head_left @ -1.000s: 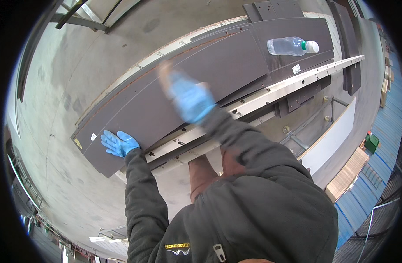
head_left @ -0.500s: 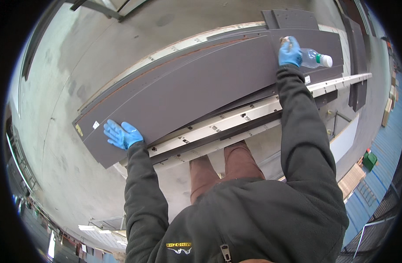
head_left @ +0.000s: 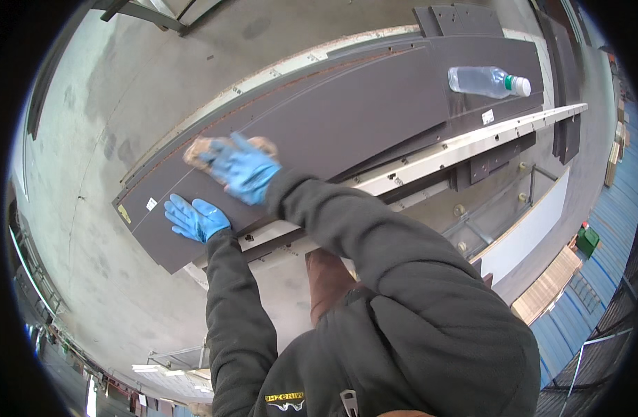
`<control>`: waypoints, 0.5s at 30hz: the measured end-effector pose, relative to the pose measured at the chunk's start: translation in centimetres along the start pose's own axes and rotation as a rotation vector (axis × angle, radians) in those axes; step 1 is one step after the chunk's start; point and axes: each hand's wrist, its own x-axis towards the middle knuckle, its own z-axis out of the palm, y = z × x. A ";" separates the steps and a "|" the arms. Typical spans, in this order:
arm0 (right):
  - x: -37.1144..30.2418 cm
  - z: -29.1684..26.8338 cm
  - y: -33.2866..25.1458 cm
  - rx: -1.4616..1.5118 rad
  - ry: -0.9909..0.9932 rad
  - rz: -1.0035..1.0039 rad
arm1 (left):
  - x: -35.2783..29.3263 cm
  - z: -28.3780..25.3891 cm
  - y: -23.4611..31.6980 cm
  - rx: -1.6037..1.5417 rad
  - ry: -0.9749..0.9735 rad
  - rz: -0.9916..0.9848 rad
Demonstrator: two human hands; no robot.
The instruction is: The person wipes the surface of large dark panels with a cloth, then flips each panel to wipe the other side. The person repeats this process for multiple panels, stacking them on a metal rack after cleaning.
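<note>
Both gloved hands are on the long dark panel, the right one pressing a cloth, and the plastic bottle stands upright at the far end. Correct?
Not quite. In the head view the plastic bottle lies on its side on the dark panel, not upright. The rest holds: the left hand rests flat on the panel and the right hand presses a cloth.

Two hands in blue gloves — the left hand [head_left: 196, 217] and the right hand [head_left: 241, 169]; one tan cloth [head_left: 201, 149]; one clear plastic bottle [head_left: 487, 81]; one long dark panel [head_left: 361, 118] on top — one pale metal rail [head_left: 465, 144]; one green container [head_left: 587, 240].
</note>
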 end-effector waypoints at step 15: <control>-20.8 -18.9 24.1 -0.540 0.465 0.618 | -0.1 0.2 0.2 0.020 0.087 0.022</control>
